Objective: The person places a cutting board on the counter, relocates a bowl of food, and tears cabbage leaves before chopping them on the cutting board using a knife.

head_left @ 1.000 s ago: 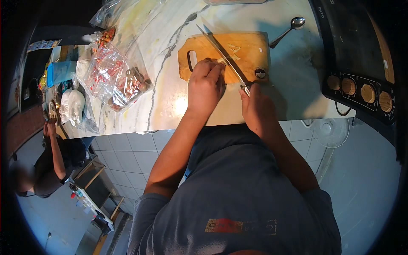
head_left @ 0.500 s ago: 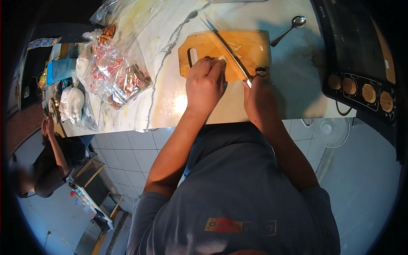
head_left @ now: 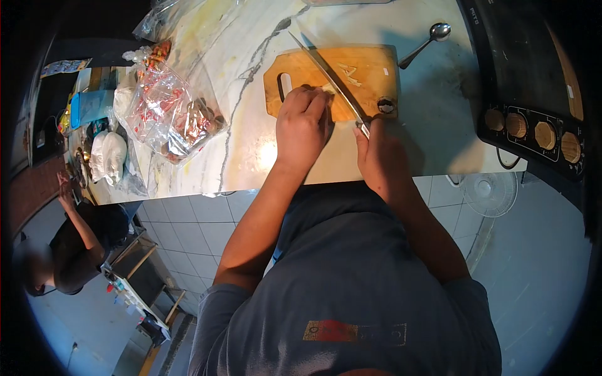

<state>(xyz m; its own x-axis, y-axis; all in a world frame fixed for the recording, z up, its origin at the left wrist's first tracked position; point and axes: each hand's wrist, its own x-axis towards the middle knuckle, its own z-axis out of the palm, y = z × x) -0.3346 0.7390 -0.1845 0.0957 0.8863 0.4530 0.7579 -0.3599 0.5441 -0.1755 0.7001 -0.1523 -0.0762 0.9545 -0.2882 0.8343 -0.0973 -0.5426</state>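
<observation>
A wooden cutting board (head_left: 370, 59) lies on the marble-patterned counter. My right hand (head_left: 384, 150) is closed around the handle of a long kitchen knife (head_left: 335, 76), its blade slanting up and left across the board. Closed and with fingers bent, my left hand (head_left: 302, 122) presses a pale piece of food (head_left: 328, 89) to the board, just left of the blade; the fingers hide most of it. Right of the blade lie several thin pale strips (head_left: 350, 74). A dark brown piece with a whitish face (head_left: 385, 105) sits at the board's right edge, near my right hand.
A metal spoon (head_left: 425, 47) lies right of the board. A black oven with round knobs (head_left: 544, 136) stands at the counter's right. Left are a clear plastic bag of red and brown food (head_left: 166, 106) and a white bag (head_left: 108, 156). Another person (head_left: 81, 244) is at far left.
The knife has shifted slightly left and its tip is higher and further left. The pale strips beside the blade look more spread out. My left hand has barely moved.
</observation>
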